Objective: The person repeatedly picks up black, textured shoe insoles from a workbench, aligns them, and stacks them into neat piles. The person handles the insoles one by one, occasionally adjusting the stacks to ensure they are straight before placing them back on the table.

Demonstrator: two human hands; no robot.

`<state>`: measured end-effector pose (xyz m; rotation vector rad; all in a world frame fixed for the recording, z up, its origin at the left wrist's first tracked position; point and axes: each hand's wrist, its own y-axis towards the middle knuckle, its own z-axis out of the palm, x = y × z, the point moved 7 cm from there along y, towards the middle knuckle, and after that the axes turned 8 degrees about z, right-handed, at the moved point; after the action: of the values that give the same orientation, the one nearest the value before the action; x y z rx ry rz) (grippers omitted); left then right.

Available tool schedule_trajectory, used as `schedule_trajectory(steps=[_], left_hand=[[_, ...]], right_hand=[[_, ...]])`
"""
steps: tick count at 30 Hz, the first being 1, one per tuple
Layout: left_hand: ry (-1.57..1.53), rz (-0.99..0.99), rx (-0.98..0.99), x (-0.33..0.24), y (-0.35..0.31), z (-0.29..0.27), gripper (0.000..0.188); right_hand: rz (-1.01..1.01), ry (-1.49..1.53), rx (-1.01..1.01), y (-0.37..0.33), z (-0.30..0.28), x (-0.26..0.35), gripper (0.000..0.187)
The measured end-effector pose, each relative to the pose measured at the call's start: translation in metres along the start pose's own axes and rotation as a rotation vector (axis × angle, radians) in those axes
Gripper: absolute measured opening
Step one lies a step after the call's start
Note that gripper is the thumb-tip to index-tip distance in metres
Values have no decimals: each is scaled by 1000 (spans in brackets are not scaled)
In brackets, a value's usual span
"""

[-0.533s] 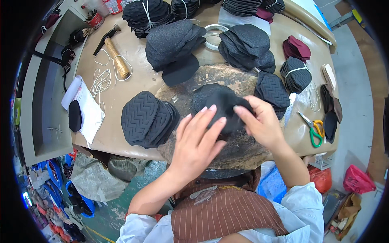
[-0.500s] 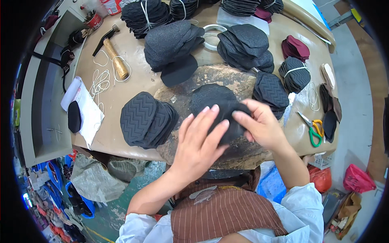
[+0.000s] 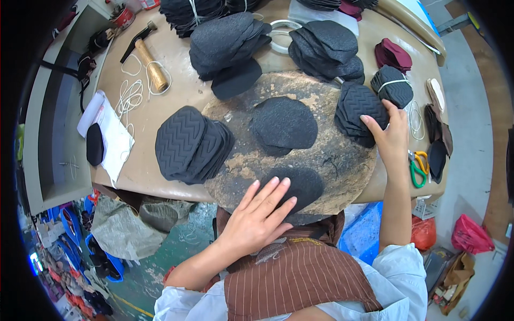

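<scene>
My left hand (image 3: 261, 213) lies flat with fingers stretched over a single black oval pad (image 3: 304, 187) at the near edge of the round worn board (image 3: 348, 171). Beyond it, in the middle of the board, rests a small pile of dark felt-like pads (image 3: 284, 123). My right hand (image 3: 392, 128) has reached a stack of black zigzag-grooved pads (image 3: 360, 109) at the board's right edge. Its thumb touches the top pad and its fingers are apart at the stack's right side. A second grooved stack (image 3: 187, 144) stands left of the board.
Behind the board sit two heaps of dark pads (image 3: 225, 40) (image 3: 326, 48). A hammer (image 3: 150, 64) and loose white cord (image 3: 128, 101) lie at left. At right are a tied grooved bundle (image 3: 392, 85), maroon pads (image 3: 392, 55) and scissors (image 3: 419, 168) near the table edge.
My right hand has left the middle pile and moved right to the grooved stack. My left hand has drawn slightly nearer, and a separate pad now lies under its fingers.
</scene>
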<state>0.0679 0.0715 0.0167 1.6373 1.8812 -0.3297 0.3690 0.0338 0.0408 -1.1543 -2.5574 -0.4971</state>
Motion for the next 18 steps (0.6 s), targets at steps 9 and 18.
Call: schedule_trajectory(steps=[9, 18], left_hand=[[151, -251, -70, -4, -51, 10, 68], [161, -283, -113, -2, -56, 15, 56]], right_hand=[[-83, 493, -21, -23, -22, 32, 34], [269, 713, 996, -115, 48, 77, 14]])
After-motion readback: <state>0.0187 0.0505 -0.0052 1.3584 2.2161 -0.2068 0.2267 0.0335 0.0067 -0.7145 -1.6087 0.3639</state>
